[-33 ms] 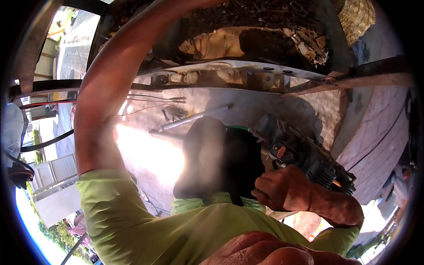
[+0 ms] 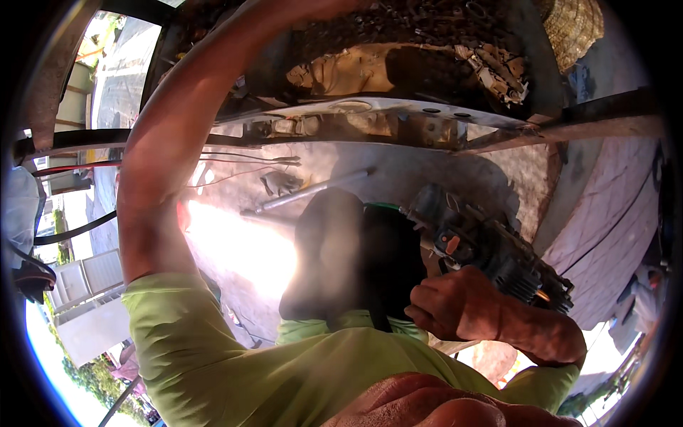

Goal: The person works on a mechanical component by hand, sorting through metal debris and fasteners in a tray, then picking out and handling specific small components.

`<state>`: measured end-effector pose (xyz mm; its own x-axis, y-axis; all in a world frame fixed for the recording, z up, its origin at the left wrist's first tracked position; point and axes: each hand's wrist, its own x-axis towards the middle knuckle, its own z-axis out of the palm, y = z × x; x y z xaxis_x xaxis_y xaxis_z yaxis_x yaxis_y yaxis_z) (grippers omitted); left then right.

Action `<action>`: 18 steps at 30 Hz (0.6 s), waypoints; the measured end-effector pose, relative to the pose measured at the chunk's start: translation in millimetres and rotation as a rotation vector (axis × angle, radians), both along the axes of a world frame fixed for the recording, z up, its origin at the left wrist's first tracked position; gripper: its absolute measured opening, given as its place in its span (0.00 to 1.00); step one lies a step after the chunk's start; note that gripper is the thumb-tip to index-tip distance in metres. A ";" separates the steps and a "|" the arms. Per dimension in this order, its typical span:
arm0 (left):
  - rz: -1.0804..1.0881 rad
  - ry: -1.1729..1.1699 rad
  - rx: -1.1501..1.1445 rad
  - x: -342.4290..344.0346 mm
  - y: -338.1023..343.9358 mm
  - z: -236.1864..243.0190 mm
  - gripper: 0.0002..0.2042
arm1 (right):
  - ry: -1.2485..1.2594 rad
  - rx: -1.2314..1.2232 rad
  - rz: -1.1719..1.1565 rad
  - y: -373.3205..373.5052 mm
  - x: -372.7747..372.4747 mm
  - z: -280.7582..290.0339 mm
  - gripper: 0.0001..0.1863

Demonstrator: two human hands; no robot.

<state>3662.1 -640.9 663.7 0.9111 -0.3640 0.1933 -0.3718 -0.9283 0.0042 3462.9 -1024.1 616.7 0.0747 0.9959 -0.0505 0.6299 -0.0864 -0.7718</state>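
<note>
My left forearm [image 2: 178,121] reaches up past a rusty metal frame [image 2: 509,139] and out at the top edge, with that hand out of sight. My right hand [image 2: 452,302] is closed beside a greasy engine [image 2: 484,242] with cooling fins, gripping something dark I cannot make out. A black padded shape [image 2: 377,263], possibly a seat or my clothing, lies below me. Glare washes out the area left of it.
Above are a dark recess with scrap and torn cardboard [image 2: 491,71] and a woven sack [image 2: 569,32]. Thin cables [image 2: 284,160] and a metal pipe [image 2: 313,188] show over the pale floor. Black hoses [image 2: 78,231] hang at left.
My left forearm has shifted very slightly to the left. My right hand stays where it was, by the engine.
</note>
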 end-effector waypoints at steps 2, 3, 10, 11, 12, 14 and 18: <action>0.023 0.327 -0.137 -31.5 -5.2 12.3 0.11 | 0.016 -0.025 -0.014 -0.1 -1.1 -0.3 0.10; -0.032 0.352 -0.119 -37.9 2.3 13.8 0.11 | 0.019 -0.033 -0.008 -0.5 -1.8 0.7 0.10; -0.218 0.341 -0.047 -48.7 18.8 -3.6 0.13 | 0.013 -0.038 -0.008 -0.3 -0.8 2.1 0.10; -0.212 0.323 -0.014 -47.3 17.6 -4.4 0.14 | 0.007 -0.033 -0.008 -0.6 -0.8 1.7 0.10; -0.180 0.284 0.046 -49.1 18.7 -3.4 0.14 | 0.001 -0.027 -0.008 -1.3 -0.7 1.0 0.10; -0.117 0.208 0.167 -59.3 8.4 9.9 0.14 | -0.001 -0.006 -0.022 -1.2 -0.3 -0.7 0.12; -0.118 0.070 0.074 -48.7 48.3 -28.4 0.14 | 0.000 0.010 -0.031 1.6 -0.4 0.6 0.17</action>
<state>3613.5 -592.6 635.3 0.8715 -0.4802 0.0995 -0.4794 -0.8770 -0.0327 3462.5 -1022.4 617.3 0.1055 0.9936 -0.0410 0.6272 -0.0984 -0.7726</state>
